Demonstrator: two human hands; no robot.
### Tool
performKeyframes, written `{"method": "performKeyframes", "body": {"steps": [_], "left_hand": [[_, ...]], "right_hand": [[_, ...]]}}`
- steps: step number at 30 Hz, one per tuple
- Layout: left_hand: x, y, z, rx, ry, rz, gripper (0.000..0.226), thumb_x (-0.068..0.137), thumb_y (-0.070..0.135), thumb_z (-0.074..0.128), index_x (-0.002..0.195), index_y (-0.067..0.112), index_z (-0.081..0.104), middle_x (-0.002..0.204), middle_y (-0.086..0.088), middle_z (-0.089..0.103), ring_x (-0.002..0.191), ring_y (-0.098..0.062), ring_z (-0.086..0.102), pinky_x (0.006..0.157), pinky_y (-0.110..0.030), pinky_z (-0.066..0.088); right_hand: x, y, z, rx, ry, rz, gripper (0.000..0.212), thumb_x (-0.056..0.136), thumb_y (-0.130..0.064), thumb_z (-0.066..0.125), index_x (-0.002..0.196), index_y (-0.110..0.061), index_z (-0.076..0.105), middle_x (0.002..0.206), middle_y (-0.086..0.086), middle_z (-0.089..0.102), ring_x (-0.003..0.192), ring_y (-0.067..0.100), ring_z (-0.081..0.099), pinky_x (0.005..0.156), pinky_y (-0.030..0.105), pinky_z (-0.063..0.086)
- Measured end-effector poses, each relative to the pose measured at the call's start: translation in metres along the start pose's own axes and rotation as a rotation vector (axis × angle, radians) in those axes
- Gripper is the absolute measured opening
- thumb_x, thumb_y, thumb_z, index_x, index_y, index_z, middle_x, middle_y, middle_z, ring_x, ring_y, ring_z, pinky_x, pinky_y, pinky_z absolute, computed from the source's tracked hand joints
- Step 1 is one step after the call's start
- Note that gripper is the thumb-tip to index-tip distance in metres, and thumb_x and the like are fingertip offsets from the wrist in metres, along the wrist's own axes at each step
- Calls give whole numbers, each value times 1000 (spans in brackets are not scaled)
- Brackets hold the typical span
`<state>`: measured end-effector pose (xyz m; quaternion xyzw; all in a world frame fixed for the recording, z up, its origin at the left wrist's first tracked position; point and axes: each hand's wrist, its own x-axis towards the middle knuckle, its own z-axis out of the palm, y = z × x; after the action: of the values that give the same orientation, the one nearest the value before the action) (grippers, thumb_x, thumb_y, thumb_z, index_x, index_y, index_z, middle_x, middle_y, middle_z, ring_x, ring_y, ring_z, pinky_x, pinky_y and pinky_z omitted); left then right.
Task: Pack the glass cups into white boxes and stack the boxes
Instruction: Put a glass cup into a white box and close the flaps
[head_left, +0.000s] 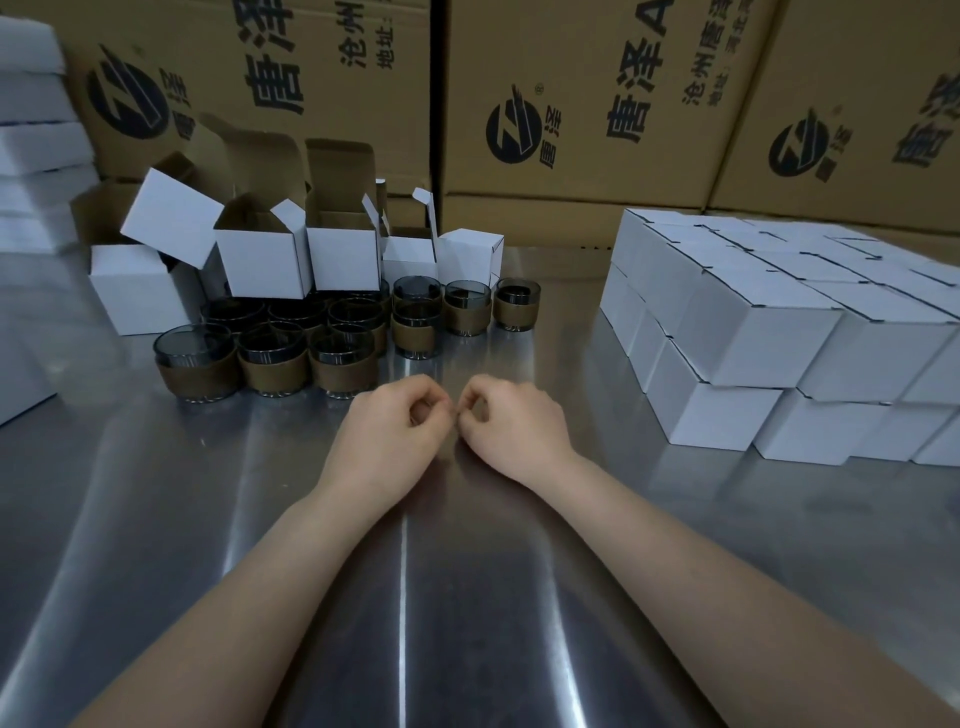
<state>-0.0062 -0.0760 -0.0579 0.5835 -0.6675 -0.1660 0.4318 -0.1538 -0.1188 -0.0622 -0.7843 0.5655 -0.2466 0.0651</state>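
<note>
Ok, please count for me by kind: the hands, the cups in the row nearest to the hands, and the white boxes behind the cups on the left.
Hands: 2, left hand and right hand
Cups in the nearest row: 3
White boxes behind the cups, as far as visible: 6
Total: 11

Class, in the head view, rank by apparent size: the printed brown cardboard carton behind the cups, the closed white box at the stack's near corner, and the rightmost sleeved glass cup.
1. Printed brown cardboard carton
2. Closed white box, enlarged somewhat by nearness
3. Sleeved glass cup

left grip (397, 421) and right grip (511, 418) loosely curled, fingertips meeting.
</note>
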Motion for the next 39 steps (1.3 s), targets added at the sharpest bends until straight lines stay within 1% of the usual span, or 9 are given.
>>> {"method": "performKeyframes", "body": {"steps": [5,8,11,14,19,22,29,33,39], "left_hand": [[0,6,-7,44,68,34,12,89,20,61,83,27,68,68,9,62,65,-9,57,67,-37,51],[7,9,-17,83,141,76,14,90,16,59,95,23,70,82,8,66,79,-17,62,76,-42,53],[18,11,-28,107,231,111,18,92,12,56,103,20,69,98,5,66,90,-15,61,83,-41,54],[36,9,-42,225,311,136,22,93,13,54,112,17,66,110,0,63,105,-20,57,89,-37,49],[79,1,-70,415,397,50,27,92,16,56,117,14,63,132,-13,53,125,-34,43,99,-47,41],[102,-7,-84,549,362,-42,36,89,21,60,124,15,59,136,-17,47,129,-40,35,101,-53,37],[140,-38,-101,638,195,-180,57,90,35,62,142,24,41,150,-19,33,140,-42,23,108,-60,26],[144,-51,-108,655,109,-186,60,88,30,67,142,27,39,149,-17,36,138,-42,27,107,-63,26],[136,-53,-114,687,154,-71,50,92,14,60,138,25,44,132,-19,42,126,-41,35,99,-59,38]], "right_hand": [[2,3,-1,-1,-15,-47,6,85,-33,54,87,-30,58,73,-11,55,73,20,50,60,30,32],[3,5,-2,12,-44,-47,3,85,-33,54,83,-33,54,73,-12,54,74,19,51,55,28,29],[4,6,-3,29,-66,-53,5,86,-32,54,81,-33,54,73,-12,55,77,19,56,56,28,30],[4,7,-5,60,-95,-53,5,86,-31,55,81,-33,56,70,-13,55,74,16,56,53,25,30],[5,8,-8,93,-125,-60,7,87,-30,55,83,-34,59,68,-16,54,72,10,54,53,23,32],[5,8,-8,95,-138,-63,7,87,-30,55,84,-34,58,69,-15,54,75,13,57,56,26,35],[4,9,-9,109,-140,-67,8,87,-29,54,86,-33,61,70,-12,55,78,15,58,62,28,40],[5,8,-9,106,-150,-58,6,86,-30,54,85,-34,59,69,-12,55,77,15,58,60,28,37],[5,9,-9,102,-143,-60,6,86,-30,55,84,-35,58,67,-13,54,73,12,56,55,24,33]]}}
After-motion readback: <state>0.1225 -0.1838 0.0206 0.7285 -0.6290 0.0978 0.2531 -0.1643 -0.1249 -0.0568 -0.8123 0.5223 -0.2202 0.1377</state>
